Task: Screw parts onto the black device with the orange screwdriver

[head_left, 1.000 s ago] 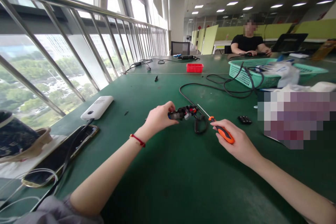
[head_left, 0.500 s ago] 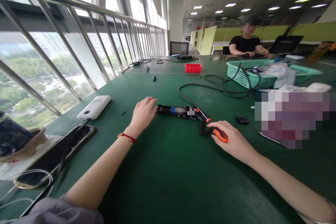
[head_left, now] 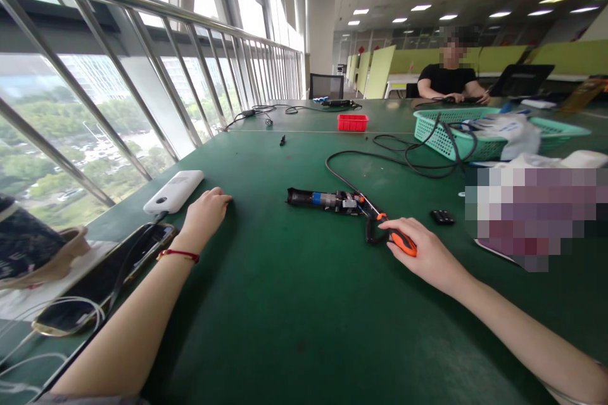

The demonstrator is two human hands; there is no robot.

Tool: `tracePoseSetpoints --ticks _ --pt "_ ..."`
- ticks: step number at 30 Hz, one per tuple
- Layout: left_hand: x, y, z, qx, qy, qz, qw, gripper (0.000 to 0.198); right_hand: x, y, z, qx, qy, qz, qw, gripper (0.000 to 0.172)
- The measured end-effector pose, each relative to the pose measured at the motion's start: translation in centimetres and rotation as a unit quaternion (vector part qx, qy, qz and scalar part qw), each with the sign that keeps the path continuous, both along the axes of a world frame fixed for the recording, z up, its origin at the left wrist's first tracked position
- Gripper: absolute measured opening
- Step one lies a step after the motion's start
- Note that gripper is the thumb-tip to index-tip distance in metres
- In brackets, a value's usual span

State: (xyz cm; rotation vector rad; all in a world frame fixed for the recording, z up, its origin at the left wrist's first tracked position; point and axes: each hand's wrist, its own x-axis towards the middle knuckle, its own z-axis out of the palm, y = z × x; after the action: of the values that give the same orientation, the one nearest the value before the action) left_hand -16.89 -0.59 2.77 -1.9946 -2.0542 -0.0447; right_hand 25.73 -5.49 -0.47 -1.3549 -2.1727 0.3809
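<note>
My right hand (head_left: 425, 250) grips a screwdriver (head_left: 403, 242) by its orange and black handle. The screwdriver's thin shaft points up and left, its tip close to the rear of an opened power tool (head_left: 324, 200). That tool lies on its side, with a black front, a blue band, a grey metal body, exposed parts and a cable at the back. Well to the tool's left, my left hand (head_left: 204, 216) rests low over the table with its fingertips pinched together. Whatever is between those fingertips is hidden.
Left of me lie a white power bank (head_left: 175, 192) and a phone (head_left: 109, 278) with cables. A red tray (head_left: 352, 123), a green basket (head_left: 439, 141), a small black part (head_left: 443, 217) and a black cable (head_left: 342, 152) are on the green table (head_left: 294, 304). A person (head_left: 446, 81) sits opposite.
My left hand has left the power tool's front end and moved left, to where small dark pieces lay; its fingers have closed and cover them. The right hand and screwdriver stay put.
</note>
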Motion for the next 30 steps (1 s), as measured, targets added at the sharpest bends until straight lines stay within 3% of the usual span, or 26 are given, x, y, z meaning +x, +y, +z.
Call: tracePoseSetpoints --ticks 7,10,15,20,22,25,27,30 --pt "3.5 -1.1 1.6 -0.052 0.039 0.076 0.995 0.027 -0.2 -0.2 0.1 0.007 0.043 -0.01 0.999 0.023" --pt "5.1 -1.6 1.8 -0.086 -0.003 0.064 0.994 0.02 -0.2 -0.3 0.4 0.021 0.086 -0.046 0.995 0.024" --pt "9.0 -2.4 1.9 -0.103 -0.086 -0.067 0.989 0.014 -0.2 -0.3 0.5 -0.01 0.113 -0.08 0.99 0.025" --pt "14.1 -1.9 1.5 -0.089 -0.16 -0.187 0.965 0.013 -0.2 -0.7 0.7 -0.017 0.105 -0.046 0.993 0.025" --pt "15.5 -1.0 0.9 -0.069 -0.22 -0.232 0.945 0.014 -0.2 -0.9 0.9 -0.007 0.093 -0.029 0.995 0.025" --pt "16.6 0.6 -0.5 -0.023 -0.34 -0.314 0.886 0.019 0.0 -1.2 1.1 0.015 0.083 -0.008 0.996 0.023" --pt "16.7 1.5 -1.4 0.017 -0.396 -0.327 0.858 0.016 -0.1 -1.4 1.3 0.021 0.088 0.008 0.996 0.022" --pt "16.3 2.3 -2.3 0.055 -0.434 -0.299 0.848 0.009 -0.5 -1.7 1.4 -0.002 0.095 0.06 0.994 0.022"
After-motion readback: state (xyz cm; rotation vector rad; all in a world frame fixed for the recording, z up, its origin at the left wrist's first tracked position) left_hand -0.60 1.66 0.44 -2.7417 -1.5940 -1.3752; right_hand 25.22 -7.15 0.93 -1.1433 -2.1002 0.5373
